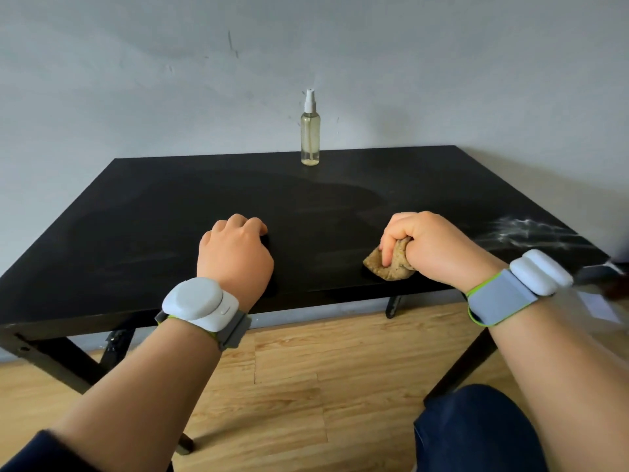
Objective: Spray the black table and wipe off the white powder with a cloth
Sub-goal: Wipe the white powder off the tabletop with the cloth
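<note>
The black table (136,216) fills the middle of the view. A clear spray bottle (310,134) with pale liquid and a white nozzle stands upright at the table's far edge, near the wall. White powder (524,233) streaks the right side of the tabletop. My right hand (432,247) is bunched around a crumpled tan cloth (388,264) that presses on the table near the front edge, left of the powder. My left hand (235,250) rests on the tabletop with its fingers curled under and nothing in it.
A pale wall stands right behind the table. Below the front edge are the black folding legs (61,362) and a wooden floor (289,386). My dark-trousered knee (476,430) shows at the lower right. Both wrists carry white strap-on devices.
</note>
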The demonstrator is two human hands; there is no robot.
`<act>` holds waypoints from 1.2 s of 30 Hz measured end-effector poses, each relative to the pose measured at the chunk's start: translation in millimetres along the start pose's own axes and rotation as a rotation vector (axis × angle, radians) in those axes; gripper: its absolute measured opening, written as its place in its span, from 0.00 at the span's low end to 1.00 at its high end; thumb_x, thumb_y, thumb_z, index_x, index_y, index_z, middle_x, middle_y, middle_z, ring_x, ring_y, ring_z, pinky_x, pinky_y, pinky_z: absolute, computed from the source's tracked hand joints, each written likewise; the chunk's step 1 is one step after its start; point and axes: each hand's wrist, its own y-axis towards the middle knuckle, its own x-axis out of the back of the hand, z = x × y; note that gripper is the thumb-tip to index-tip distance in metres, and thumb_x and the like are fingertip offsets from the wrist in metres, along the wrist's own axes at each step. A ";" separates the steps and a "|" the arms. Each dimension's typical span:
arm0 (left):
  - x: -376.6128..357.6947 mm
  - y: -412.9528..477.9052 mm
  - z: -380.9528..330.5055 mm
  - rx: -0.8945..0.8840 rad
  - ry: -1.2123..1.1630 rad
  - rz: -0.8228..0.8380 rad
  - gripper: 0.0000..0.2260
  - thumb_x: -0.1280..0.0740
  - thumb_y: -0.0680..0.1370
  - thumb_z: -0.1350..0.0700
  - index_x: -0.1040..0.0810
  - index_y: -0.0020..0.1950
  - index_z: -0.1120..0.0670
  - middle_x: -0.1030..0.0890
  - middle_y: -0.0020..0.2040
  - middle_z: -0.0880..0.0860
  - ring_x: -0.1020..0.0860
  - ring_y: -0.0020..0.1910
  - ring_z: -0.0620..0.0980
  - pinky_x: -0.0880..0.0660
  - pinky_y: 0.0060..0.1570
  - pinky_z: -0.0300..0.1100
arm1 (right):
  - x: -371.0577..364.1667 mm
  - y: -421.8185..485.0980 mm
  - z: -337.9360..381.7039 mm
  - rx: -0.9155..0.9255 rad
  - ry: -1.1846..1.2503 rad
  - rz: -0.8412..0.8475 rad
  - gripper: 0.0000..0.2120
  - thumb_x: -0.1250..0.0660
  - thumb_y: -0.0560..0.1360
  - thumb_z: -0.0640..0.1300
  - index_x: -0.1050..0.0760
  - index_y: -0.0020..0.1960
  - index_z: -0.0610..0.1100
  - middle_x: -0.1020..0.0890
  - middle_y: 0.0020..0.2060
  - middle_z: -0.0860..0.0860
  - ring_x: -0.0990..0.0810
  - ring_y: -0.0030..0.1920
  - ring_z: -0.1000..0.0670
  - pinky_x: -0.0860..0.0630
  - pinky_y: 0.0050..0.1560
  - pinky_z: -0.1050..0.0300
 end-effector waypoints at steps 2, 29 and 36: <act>-3.4 -3.6 0.5 -0.021 0.012 -0.054 0.17 0.44 0.80 0.58 0.27 0.67 0.51 0.26 0.66 0.52 0.30 0.66 0.56 0.35 0.65 0.49 | 5.2 1.7 4.4 0.008 0.191 -0.062 0.23 0.44 0.63 0.22 0.19 0.32 0.46 0.16 0.36 0.51 0.17 0.40 0.53 0.25 0.46 0.62; -5.3 -0.6 1.5 -0.020 -0.056 -0.051 0.17 0.45 0.81 0.56 0.28 0.68 0.50 0.27 0.66 0.51 0.32 0.67 0.54 0.37 0.67 0.48 | 8.2 67.6 2.5 -0.281 -0.033 -0.136 0.22 0.33 0.75 0.52 0.23 0.37 0.32 0.26 0.30 0.39 0.29 0.32 0.43 0.32 0.34 0.52; -2.3 6.0 -7.7 -0.076 -0.158 0.022 0.16 0.44 0.81 0.55 0.27 0.67 0.47 0.27 0.67 0.49 0.32 0.68 0.52 0.35 0.68 0.47 | 3.7 80.8 14.5 -0.270 -0.007 -0.198 0.24 0.34 0.74 0.56 0.28 0.34 0.35 0.32 0.28 0.44 0.32 0.32 0.47 0.37 0.34 0.56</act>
